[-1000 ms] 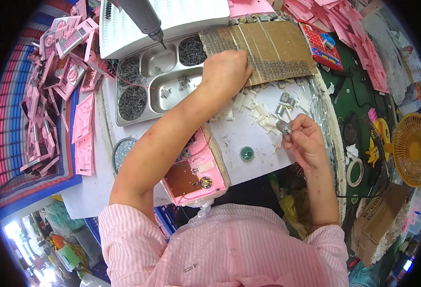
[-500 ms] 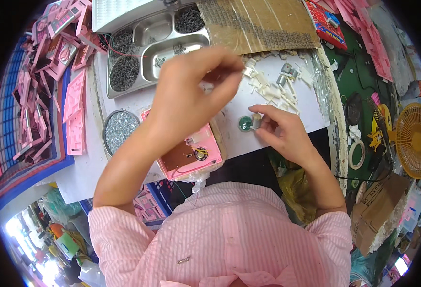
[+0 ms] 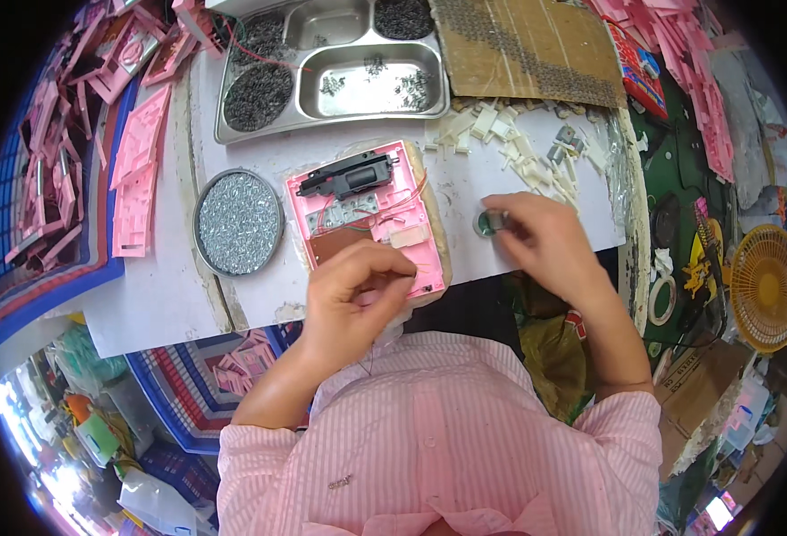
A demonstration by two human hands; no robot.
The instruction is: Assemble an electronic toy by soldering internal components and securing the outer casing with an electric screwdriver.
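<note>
My left hand (image 3: 358,290) is over the near right corner of an open pink plastic housing (image 3: 300,201), thumb and fingertips pinched together. Whatever is in the pinch is too small or hidden to make out. Inside the housing are a black elongated part (image 3: 347,176), thin red and green wires, and a pale block (image 3: 407,236). To the right, my right hand (image 3: 550,246) has its fingers curled at the edge of a small round green container (image 3: 486,223). Its fingertips are partly hidden, and what they hold cannot be made out.
A round dish of small silvery pieces (image 3: 237,221) sits left of the housing. Behind stands a steel compartment tray (image 3: 371,114) with dark small parts. White plastic pieces (image 3: 519,156) lie before a cardboard sheet (image 3: 519,49). Pink parts (image 3: 139,170) line the left.
My left hand has come down and nearer, from above the table's middle to the housing's near corner. My right hand stays beside the green container. The whole view has shifted somewhat.
</note>
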